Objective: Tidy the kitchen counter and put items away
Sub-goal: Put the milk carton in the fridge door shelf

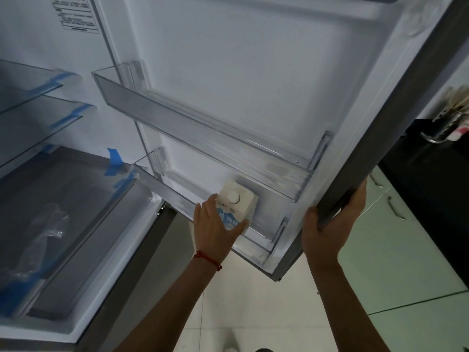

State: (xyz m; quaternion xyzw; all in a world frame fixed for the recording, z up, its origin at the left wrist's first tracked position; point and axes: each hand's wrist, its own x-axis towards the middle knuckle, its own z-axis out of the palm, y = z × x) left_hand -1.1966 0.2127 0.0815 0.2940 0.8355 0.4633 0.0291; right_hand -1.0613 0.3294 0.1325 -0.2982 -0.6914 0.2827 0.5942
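Observation:
A white milk carton [237, 199] with a round cap and blue print stands in the lower door shelf [157, 184] of the open fridge. My left hand [215, 227] grips the carton from its near side, fingers wrapped round it. My right hand [332, 222] holds the outer edge of the fridge door [396, 138], thumb on the inside face and fingers curled round the edge. A red string bracelet circles my left wrist.
An upper door shelf [203, 125] sits above the carton. Glass shelves [38, 107] and a clear drawer [66, 224] with blue tape fill the fridge at left. A black counter [431, 174] with a utensil holder [454, 118] lies at right, pale green cabinets below.

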